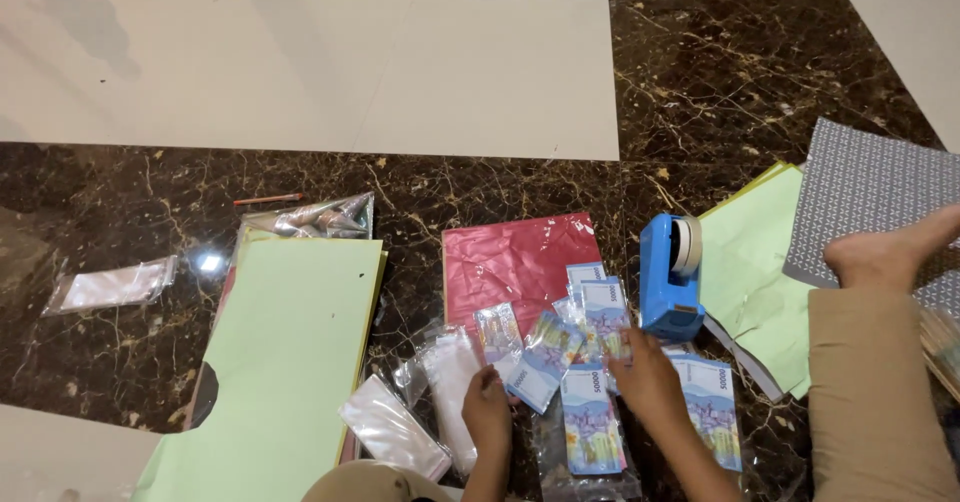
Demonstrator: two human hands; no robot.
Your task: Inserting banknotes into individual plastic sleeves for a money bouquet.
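Blue paper banknotes in clear plastic sleeves (592,424) are spread just beyond and beside the fingers, long axes mostly pointing away from the person, some fanned leftwards. One sleeved note is pinched by the left hand (487,402); the right hand (645,372) is closed on another. Several notes appear sleeved already; empty clear sleeves (392,427) remain left of the fingers.

Blue banknotes (590,362) in clear sleeves lie fanned, overlapping, on the dark marble floor beside red paper.
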